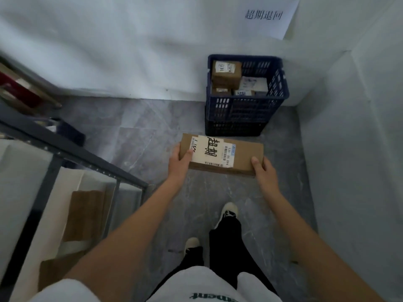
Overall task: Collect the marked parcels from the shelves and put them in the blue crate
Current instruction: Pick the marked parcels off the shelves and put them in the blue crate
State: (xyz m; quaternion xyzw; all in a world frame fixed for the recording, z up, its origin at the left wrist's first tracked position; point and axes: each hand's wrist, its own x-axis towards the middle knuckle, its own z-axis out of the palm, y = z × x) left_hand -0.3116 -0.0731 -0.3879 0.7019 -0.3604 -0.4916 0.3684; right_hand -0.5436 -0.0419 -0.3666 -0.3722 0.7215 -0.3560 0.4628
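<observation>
bare floor (pixel 152 136) lies open toward the blue crate (pixel 244 110); shelf frame (pixel 87 158) crowds the left.

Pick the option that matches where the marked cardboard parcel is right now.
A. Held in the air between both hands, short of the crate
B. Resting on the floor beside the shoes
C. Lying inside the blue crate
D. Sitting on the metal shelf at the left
A: the left hand and right hand grip opposite ends of the marked parcel, which sits above the floor on the near side of the blue crate.
</observation>
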